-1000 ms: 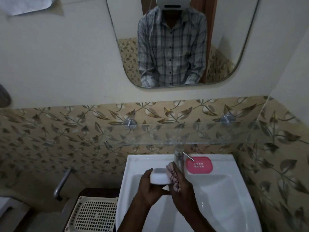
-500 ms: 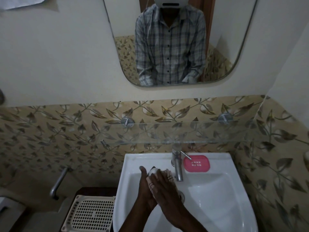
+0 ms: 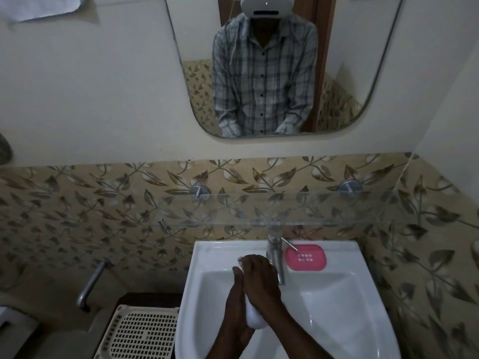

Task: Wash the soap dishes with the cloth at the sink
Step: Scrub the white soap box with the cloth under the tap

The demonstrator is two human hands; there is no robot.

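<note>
Both bare forearms rise from the bottom edge and converge, the hands pressed together palm to palm. The right hand (image 3: 260, 277) lies flat on top, fingers extended and close together — covering most of the left hand (image 3: 237, 288), whose fingertips (image 3: 235, 268) show just beyond its edge.

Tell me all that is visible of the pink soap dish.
The pink soap dish is a rounded rectangle, plastic by its look, with two rows of small holes in its middle. It lies flat and empty on the sink rim, right of the tap. The tap's lever crosses over its left corner. No hand touches it.
</note>
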